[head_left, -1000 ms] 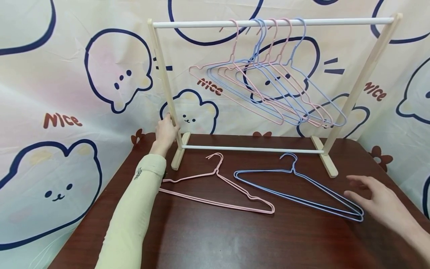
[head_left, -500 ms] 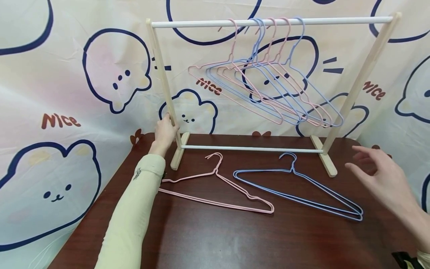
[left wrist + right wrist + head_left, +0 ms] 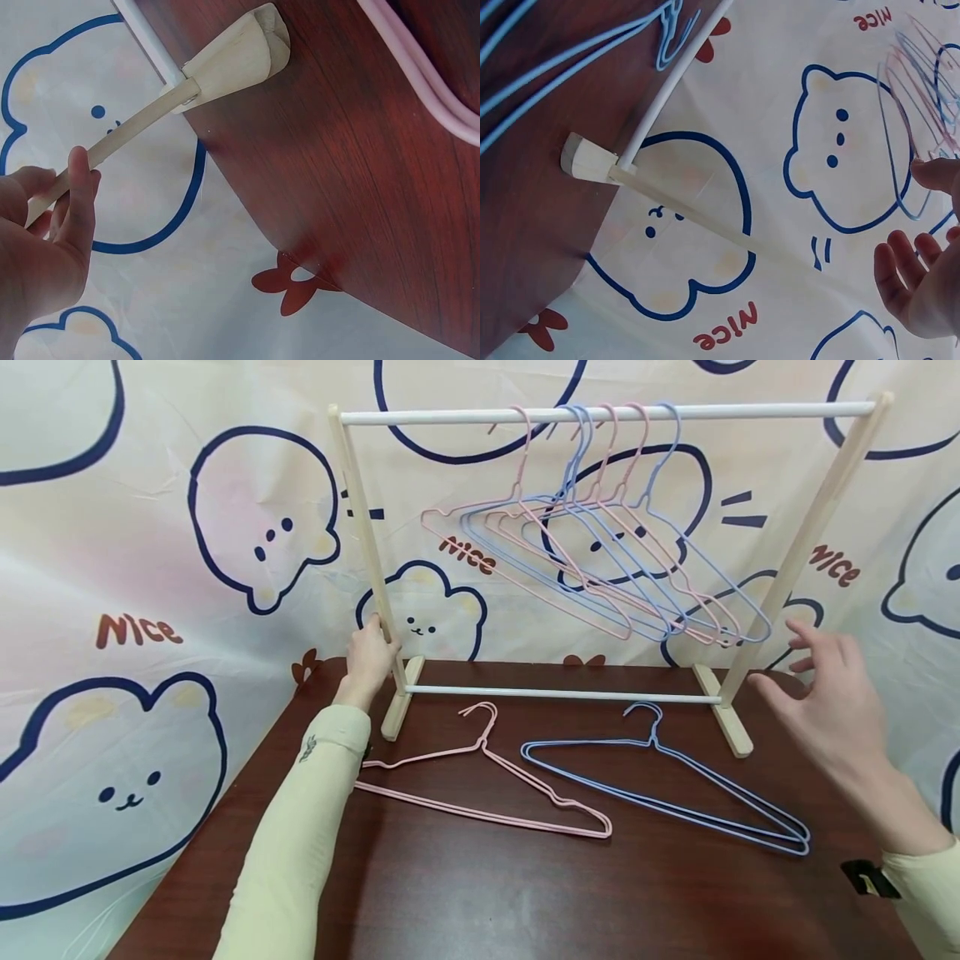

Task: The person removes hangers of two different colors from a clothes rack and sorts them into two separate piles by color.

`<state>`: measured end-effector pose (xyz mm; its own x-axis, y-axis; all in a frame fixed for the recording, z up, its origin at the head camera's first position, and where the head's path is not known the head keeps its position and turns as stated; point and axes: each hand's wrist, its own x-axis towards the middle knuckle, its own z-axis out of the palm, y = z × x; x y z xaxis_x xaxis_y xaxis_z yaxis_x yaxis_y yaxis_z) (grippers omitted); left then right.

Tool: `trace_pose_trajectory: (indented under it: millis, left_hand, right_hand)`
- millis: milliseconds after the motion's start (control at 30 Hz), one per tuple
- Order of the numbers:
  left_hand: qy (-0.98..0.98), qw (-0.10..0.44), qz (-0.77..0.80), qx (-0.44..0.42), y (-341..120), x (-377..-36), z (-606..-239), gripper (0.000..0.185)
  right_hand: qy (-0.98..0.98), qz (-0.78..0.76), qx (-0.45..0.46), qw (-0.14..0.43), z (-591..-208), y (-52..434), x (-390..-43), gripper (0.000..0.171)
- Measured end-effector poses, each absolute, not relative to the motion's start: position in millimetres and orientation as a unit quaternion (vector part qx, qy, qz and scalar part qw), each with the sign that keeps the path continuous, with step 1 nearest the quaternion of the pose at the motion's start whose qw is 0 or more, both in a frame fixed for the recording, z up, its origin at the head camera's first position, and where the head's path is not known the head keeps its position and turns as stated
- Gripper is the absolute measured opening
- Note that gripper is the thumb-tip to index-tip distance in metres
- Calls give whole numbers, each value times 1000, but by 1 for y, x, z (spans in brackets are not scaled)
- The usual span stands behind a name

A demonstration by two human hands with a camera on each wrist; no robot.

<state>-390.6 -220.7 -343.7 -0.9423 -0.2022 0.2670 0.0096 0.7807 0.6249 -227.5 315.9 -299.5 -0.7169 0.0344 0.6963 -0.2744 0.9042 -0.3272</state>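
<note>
A small wooden rack (image 3: 363, 527) with a white top rail (image 3: 750, 410) stands at the back of a dark wooden table (image 3: 525, 893). Several pink and blue wire hangers (image 3: 600, 560) hang from the rail. My left hand (image 3: 371, 647) grips the rack's left post low down, its fingers curled round the post (image 3: 127, 135) in the left wrist view. A pink hanger (image 3: 487, 777) and a blue hanger (image 3: 660, 777) lie flat in front of the rack. My right hand (image 3: 810, 668) hovers open beside the right post (image 3: 795, 552), fingers spread (image 3: 922, 285), touching nothing.
A cartoon-bear cloth (image 3: 150, 610) hangs close behind the table. The rack's wooden feet (image 3: 723, 718) and lower white rail (image 3: 562, 693) sit near the table's back edge. A black strap (image 3: 862, 877) shows at my right wrist.
My right hand has risen from the table beside the blue hanger's right end to the height of the right post. The left hand keeps its grip on the left post.
</note>
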Motion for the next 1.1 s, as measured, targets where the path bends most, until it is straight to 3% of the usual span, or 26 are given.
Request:
trace_pose_trajectory:
  millis: [333, 667, 967, 1100]
  left_hand:
    - [-927, 161, -334, 54, -221, -392, -344, 32]
    - [-926, 165, -337, 46, -220, -391, -344, 31]
    - [-916, 160, -365, 50, -220, -393, -345, 35]
    - [-915, 161, -367, 50, -221, -393, -346, 37]
  right_hand:
    - [-906, 168, 98, 375, -286, 304, -254, 90]
    - [-925, 133, 65, 349, -279, 293, -273, 100]
    - [-924, 124, 82, 352, -285, 295, -283, 81]
    - [-912, 117, 105, 378, -287, 294, -285, 80]
